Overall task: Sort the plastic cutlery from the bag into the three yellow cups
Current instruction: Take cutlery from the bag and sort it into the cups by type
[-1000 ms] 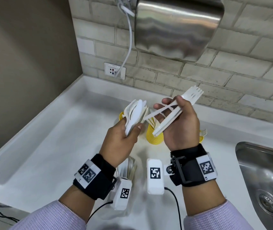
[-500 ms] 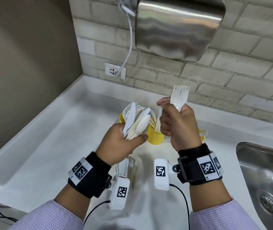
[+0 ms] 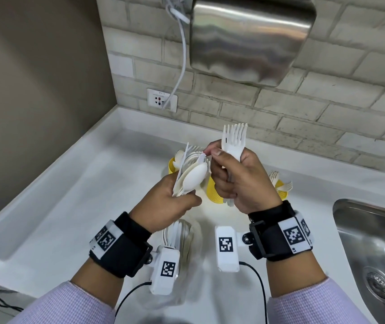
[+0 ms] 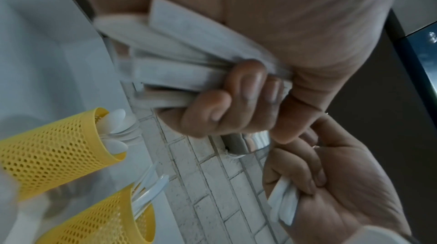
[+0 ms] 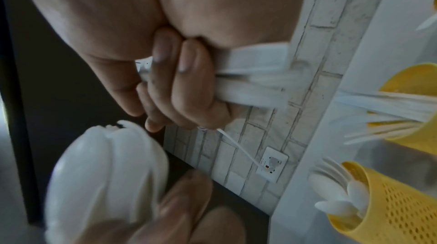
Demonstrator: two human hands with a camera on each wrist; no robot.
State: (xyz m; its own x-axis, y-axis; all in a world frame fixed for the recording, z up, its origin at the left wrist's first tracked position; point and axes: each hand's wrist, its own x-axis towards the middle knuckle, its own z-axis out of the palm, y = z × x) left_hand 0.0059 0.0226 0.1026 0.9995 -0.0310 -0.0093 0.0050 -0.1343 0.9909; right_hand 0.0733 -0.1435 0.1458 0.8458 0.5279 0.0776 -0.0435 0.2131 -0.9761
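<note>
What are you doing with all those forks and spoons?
A person is sorting white plastic cutlery at a counter. The left hand grips a mixed bunch of spoons and other pieces. The right hand holds a few forks upright. Behind the hands stand yellow cups, each already partly filled.

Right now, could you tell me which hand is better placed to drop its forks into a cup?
Right hand: it alone grips forks, above the cup holding forks.
</note>
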